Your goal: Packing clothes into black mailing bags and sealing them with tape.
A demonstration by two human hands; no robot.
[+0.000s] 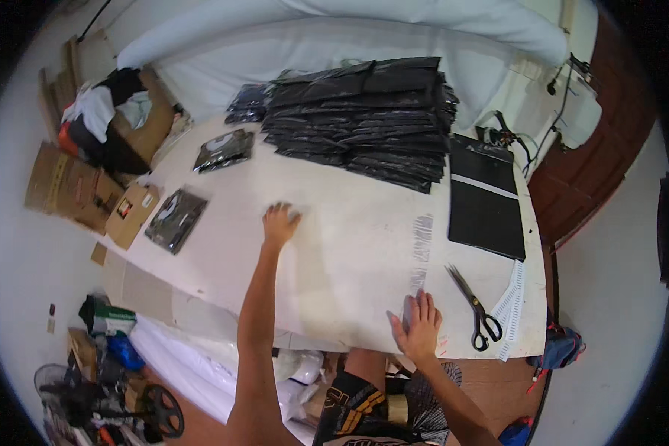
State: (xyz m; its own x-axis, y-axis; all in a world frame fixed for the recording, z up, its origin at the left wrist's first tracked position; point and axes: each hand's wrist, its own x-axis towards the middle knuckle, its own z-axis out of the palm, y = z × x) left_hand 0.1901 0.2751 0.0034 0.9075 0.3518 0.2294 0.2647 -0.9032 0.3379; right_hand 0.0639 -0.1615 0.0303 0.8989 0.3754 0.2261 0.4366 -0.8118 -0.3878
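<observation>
My left hand (280, 224) rests palm down near the middle of the white tabletop (345, 251), fingers apart and holding nothing. Close to the front edge, my right hand (419, 329) lies with spread fingers at the lower end of a strip of clear, crinkled plastic (422, 251). Black-handled scissors (475, 301) lie to its right, beside white printed paper strips (513, 312). A large pile of black plastic bags (357, 117) stands at the back. Flat black bags (486, 206) with a white strip across them lie at the right. Clear-wrapped dark garments (177, 220) lie at the left.
A small cardboard box (132, 214) sits at the table's left edge, by a larger carton (69, 187). Behind them, an open carton (145, 120) holds cloth. Cables (504, 134) lie at the back right. White fabric (334, 50) hangs behind the table. A fan (61, 390) stands lower left.
</observation>
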